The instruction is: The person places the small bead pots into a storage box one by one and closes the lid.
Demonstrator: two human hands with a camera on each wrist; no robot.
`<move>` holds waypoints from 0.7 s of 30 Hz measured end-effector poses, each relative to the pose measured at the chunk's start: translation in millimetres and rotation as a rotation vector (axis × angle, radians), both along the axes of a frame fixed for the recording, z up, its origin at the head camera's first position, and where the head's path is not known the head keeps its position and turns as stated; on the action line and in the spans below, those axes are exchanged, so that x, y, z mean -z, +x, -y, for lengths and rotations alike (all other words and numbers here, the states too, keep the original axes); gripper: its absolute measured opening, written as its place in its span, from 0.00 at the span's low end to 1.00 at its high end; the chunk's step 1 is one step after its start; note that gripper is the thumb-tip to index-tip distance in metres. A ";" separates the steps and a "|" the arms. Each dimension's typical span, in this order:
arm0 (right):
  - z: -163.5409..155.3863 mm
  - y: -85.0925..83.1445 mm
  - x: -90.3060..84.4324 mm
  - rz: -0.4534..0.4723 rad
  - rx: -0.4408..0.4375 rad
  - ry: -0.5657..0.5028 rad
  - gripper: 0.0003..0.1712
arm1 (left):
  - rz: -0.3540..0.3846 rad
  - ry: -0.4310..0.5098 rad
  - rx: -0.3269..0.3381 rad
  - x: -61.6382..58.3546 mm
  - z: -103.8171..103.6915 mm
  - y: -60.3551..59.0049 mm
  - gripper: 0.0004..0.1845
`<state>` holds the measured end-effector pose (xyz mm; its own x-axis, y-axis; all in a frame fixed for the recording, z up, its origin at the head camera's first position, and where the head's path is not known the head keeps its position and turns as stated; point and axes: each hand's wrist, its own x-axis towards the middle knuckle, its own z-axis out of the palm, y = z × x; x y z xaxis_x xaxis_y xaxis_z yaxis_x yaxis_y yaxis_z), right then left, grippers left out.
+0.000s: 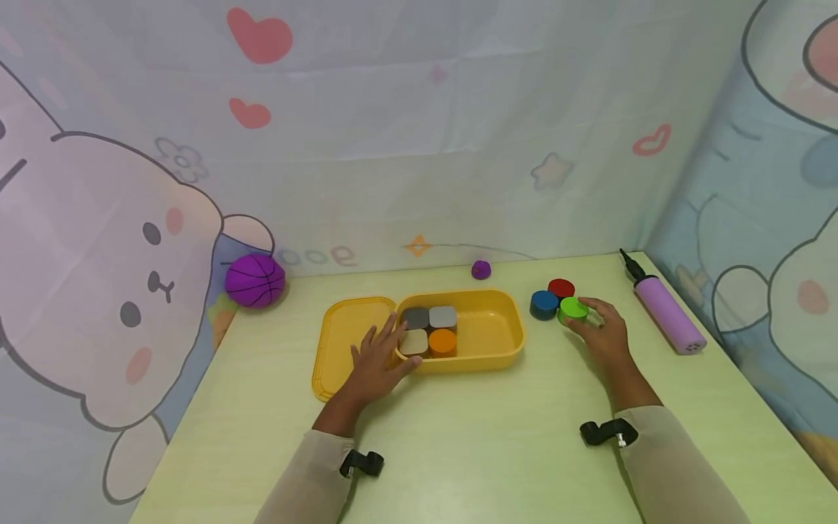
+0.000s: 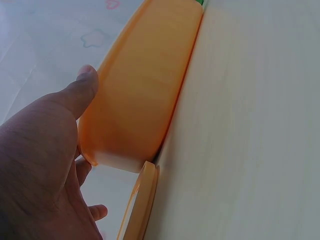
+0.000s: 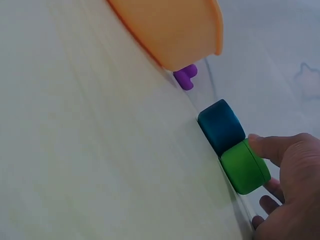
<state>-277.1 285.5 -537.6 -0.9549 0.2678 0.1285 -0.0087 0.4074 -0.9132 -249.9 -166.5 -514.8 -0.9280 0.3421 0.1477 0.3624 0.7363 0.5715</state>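
My right hand (image 1: 605,335) pinches a small green lidded tub (image 1: 573,310) between thumb and fingers. Against that tub, in the right wrist view, leans the side of a blue tub (image 3: 221,128); a red tub (image 1: 561,288) is just behind. My left hand (image 1: 376,367) lies over the left end of a yellow box (image 1: 487,360), fingers spread, thumb at its front rim. Inside the box's left half sit a dark grey tub (image 1: 415,318), a light grey tub (image 1: 443,316), a beige tub (image 1: 414,342) and an orange tub (image 1: 442,342).
A yellow lid (image 1: 337,349) lies left of the box, partly behind my left hand. Toward the back are a purple ball (image 1: 255,281) and a small purple object (image 1: 481,270). A purple hand pump (image 1: 669,313) lies by the table's right edge, near the curtain (image 1: 419,145).
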 end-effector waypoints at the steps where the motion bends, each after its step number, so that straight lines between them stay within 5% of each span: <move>1: -0.4 0.1 0.8 0.003 -0.006 -0.013 0.36 | -0.001 -0.001 -0.001 -0.1 0.0 -0.1 0.42; 21: -2.2 1.5 6.0 -0.001 -0.001 0.067 0.30 | 0.000 0.004 -0.002 0.9 0.4 0.0 0.42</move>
